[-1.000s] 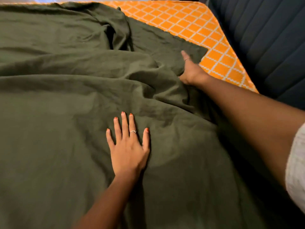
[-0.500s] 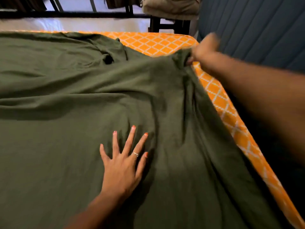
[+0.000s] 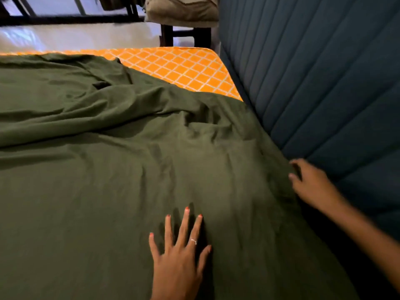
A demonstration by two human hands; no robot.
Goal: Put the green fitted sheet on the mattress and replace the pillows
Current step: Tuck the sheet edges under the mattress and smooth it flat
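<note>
The green fitted sheet [image 3: 112,169] lies wrinkled over most of the orange lattice-patterned mattress [image 3: 184,66], whose far right corner is bare. My left hand [image 3: 179,256] rests flat on the sheet near the front, fingers spread. My right hand [image 3: 311,185], blurred, is at the sheet's right edge next to the headboard, with its fingers curled over that edge. No pillows lie on the bed.
A dark blue padded headboard [image 3: 313,83] runs along the mattress's right side. Beyond the far edge stands a dark wooden chair [image 3: 184,35] with a beige cushion-like bundle [image 3: 184,11] on it, plus pale floor [image 3: 75,37].
My right hand let go of the sheet's far corner and came back toward me along the headboard side. The sheet now covers more of the right edge. My left hand stayed pressed flat.
</note>
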